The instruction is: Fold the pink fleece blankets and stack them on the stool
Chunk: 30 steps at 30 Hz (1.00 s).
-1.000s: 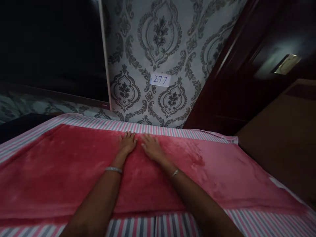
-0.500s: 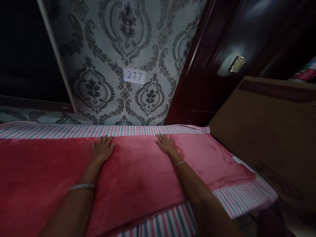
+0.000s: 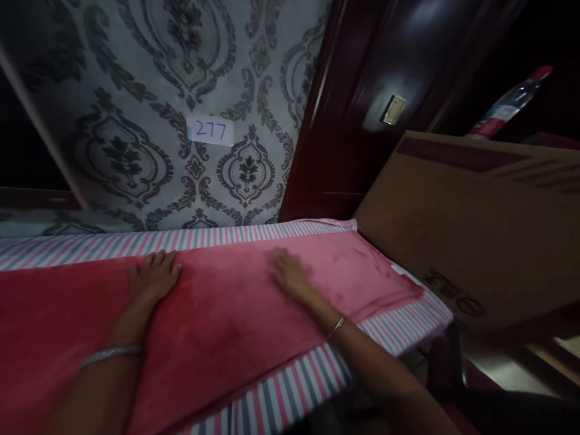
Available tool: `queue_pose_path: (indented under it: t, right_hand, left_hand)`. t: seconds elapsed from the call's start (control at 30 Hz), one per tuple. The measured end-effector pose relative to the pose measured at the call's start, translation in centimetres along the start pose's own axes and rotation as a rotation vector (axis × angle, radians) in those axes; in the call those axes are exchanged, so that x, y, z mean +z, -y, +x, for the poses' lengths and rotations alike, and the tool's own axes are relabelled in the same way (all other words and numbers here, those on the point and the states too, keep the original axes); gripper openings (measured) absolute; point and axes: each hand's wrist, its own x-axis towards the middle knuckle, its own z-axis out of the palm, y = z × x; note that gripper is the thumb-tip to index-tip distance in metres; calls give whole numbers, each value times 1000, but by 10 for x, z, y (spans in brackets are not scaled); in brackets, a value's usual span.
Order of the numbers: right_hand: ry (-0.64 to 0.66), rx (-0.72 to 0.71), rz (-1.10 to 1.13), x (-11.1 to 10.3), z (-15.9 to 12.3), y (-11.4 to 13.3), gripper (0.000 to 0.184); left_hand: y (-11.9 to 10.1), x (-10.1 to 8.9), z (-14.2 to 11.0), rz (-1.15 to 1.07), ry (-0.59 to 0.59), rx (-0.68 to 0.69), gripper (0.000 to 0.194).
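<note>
red plush blanket (image 3: 217, 314) lies under my left hand (image 3: 154, 279), which rests flat, fingers spread, near its far edge. my right hand (image 3: 291, 276), blurred, is open over the paler part; i can't tell if it touches. beneath is a striped cloth (image 3: 290, 377). a cardboard box (image 3: 480, 229) stands by the right end, and a paper (image 3: 211, 131) marked 277 is on the wall (image 3: 140, 66).

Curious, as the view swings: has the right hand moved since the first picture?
Yes: the right hand moved right, from below the 277 paper to its lower right.
</note>
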Motion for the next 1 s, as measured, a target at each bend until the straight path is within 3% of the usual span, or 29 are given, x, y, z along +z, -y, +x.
queue_pose_path:
  t: [0.1,0.17,0.23,0.4,0.47,0.53,0.63,0.8,0.9,1.0]
  right_hand:
    - [-38,-296,62,19,-30,49,61]
    - [-46,-294,48,21,-42,43,61]
    - [-12,-141,-13,15,-50,4,59]
    - [59,432,-130,-7,-83,-139,54]
    - [79,623,-149,-14,-102,-174,55]
    - [62,772,-161,-17,-114,-184,57]
    - [-13,740,-153,-17,-105,-155,59]
    - [0,247,-43,-9,-42,-31,55]
    - [23,45,40,-9,-4,43,54]
    - [30,-44,83,-4,19,89,54]
  left_hand:
    - [-3,-3,-1,25,11,-2,61]
    - [-5,-5,-2,36,12,-6,60]
    - [-6,-6,-2,41,20,-2,60]
    - [-4,-3,3,49,43,-9,63]
    - [-3,0,5,40,26,-4,64]
    - [-3,3,5,20,11,10,64]
    - [-6,-1,-4,-32,-17,8,64]
    - [-25,-21,-30,-110,-174,-32,58]
    - [-51,-26,-41,-146,-120,76,49]
    - [-83,-16,-51,-177,-44,269,47]
